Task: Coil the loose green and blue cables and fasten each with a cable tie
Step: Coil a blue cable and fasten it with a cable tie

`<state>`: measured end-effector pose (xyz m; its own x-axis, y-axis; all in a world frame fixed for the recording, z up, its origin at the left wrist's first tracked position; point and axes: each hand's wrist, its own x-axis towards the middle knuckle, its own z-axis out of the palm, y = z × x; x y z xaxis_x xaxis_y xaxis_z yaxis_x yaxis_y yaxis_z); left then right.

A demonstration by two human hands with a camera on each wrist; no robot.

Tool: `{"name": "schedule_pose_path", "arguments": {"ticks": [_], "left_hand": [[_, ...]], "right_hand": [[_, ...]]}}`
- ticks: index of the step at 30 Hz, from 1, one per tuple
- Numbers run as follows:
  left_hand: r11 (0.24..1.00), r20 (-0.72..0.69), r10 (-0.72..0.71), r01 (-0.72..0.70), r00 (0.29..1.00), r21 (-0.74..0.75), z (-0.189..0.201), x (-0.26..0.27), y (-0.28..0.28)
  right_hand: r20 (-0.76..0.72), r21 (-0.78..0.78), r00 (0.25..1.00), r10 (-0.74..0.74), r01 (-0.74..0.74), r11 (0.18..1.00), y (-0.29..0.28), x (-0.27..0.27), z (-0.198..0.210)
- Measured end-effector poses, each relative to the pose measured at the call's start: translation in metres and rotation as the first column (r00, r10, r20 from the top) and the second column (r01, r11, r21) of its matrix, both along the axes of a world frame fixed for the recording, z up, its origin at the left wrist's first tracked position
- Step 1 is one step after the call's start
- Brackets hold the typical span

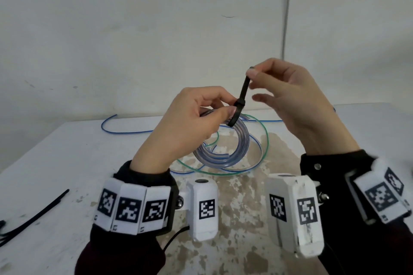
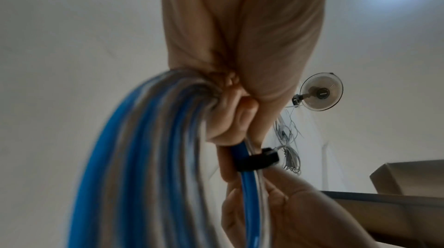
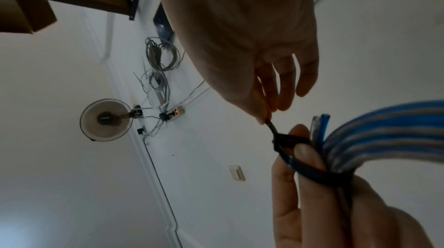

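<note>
My left hand [image 1: 199,116] holds a coil of blue cable [image 1: 223,147] up above the table, fingers curled round its top. A black cable tie [image 1: 240,102] loops around the coil right by my left thumb. My right hand [image 1: 254,76] pinches the tie's free tail between thumb and forefinger and holds it up and away from the loop. In the left wrist view the blue coil [image 2: 144,157] hangs from my fist with the tie's head [image 2: 261,159] just below it. The right wrist view shows the tie [image 3: 286,142] around the strands [image 3: 374,138]. A loose green cable [image 1: 263,138] lies on the table beneath.
More blue cable [image 1: 116,129] trails along the far part of the white, stained table [image 1: 67,163]. Several spare black cable ties [image 1: 35,214] lie at the left edge. A white wall stands right behind the table.
</note>
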<state>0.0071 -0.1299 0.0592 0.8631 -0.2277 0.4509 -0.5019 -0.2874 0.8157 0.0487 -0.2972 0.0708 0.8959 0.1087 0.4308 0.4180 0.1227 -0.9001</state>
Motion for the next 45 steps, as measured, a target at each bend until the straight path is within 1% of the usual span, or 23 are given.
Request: {"name": "schedule_pose_path", "arguments": {"ticks": [3, 5, 7, 9, 11, 13, 14, 15, 17, 20, 24, 28, 33, 36, 38, 42, 45], "left_hand": [[0.998, -0.006, -0.058, 0.058, 0.998, -0.013, 0.003, -0.004, -0.002], [0.998, -0.013, -0.060, 0.060, 0.998, -0.003, 0.004, -0.005, -0.003], [0.999, -0.040, -0.053, 0.053, 0.998, -0.002, 0.004, -0.005, -0.002], [0.999, -0.064, -0.045, 0.044, 0.997, -0.020, 0.004, -0.004, -0.001], [0.996, -0.084, -0.030, 0.022, 0.996, -0.088, 0.003, -0.003, -0.001], [0.989, -0.094, 0.002, -0.017, 0.996, -0.150, 0.003, 0.000, -0.001], [0.987, -0.091, 0.019, -0.034, 0.996, -0.157, 0.003, 0.001, 0.000], [0.988, -0.084, 0.033, -0.046, 0.996, -0.151, 0.002, 0.002, 0.001], [0.990, -0.071, 0.051, -0.060, 0.996, -0.128, 0.002, 0.002, 0.004], [0.991, -0.077, 0.039, -0.049, 0.996, -0.125, 0.002, 0.003, 0.007], [0.987, -0.098, -0.042, 0.027, 0.994, -0.156, 0.002, 0.002, 0.007], [0.977, -0.153, -0.146, 0.118, 0.977, -0.176, 0.001, 0.001, 0.007], [0.978, -0.183, -0.127, 0.092, 0.975, -0.187, 0.000, 0.001, 0.007], [0.983, -0.185, -0.112, 0.081, 0.976, -0.164, 0.000, 0.001, 0.006], [0.989, -0.171, -0.081, 0.058, 0.982, -0.134, -0.001, 0.002, 0.003], [1.000, -0.104, -0.009, 0.007, 0.995, -0.027, -0.002, 0.002, 0.002], [1.000, -0.085, -0.015, 0.016, 0.996, 0.019, 0.000, 0.000, 0.004]], "right_hand": [[0.051, 0.091, 0.994, -0.091, 0.086, 0.992, 0.000, -0.001, 0.000], [0.093, 0.105, 0.980, -0.174, 0.164, 0.981, 0.006, 0.000, -0.003], [0.094, 0.094, 0.977, -0.192, 0.183, 0.979, 0.009, 0.001, -0.005], [0.031, 0.051, 0.995, -0.096, 0.095, 0.994, 0.007, -0.001, -0.002], [-0.059, -0.068, 0.994, 0.092, -0.096, 0.993, -0.001, -0.004, 0.000], [-0.138, -0.238, 0.953, 0.269, -0.296, 0.925, -0.009, -0.008, 0.000], [-0.156, -0.296, 0.933, 0.324, -0.357, 0.886, -0.010, -0.009, -0.001], [-0.160, -0.320, 0.925, 0.345, -0.379, 0.868, -0.009, -0.010, -0.001], [-0.139, -0.310, 0.934, 0.328, -0.356, 0.882, -0.006, -0.011, -0.001], [-0.103, -0.308, 0.947, 0.303, -0.320, 0.896, -0.001, -0.012, 0.000], [-0.051, -0.334, 0.960, 0.274, -0.275, 0.902, -0.002, -0.014, 0.001], [-0.039, -0.351, 0.966, 0.254, -0.252, 0.902, -0.007, -0.013, 0.003], [-0.066, -0.363, 0.967, 0.247, -0.254, 0.896, -0.002, -0.012, -0.001], [-0.086, -0.287, 0.970, 0.229, -0.244, 0.926, 0.003, -0.010, -0.001], [-0.070, -0.235, 0.978, 0.196, -0.207, 0.950, 0.006, -0.010, -0.001], [-0.009, -0.195, 0.993, 0.114, -0.114, 0.974, 0.010, -0.008, -0.005], [0.025, -0.177, 0.998, 0.064, -0.059, 0.982, 0.014, -0.008, -0.006]]}}
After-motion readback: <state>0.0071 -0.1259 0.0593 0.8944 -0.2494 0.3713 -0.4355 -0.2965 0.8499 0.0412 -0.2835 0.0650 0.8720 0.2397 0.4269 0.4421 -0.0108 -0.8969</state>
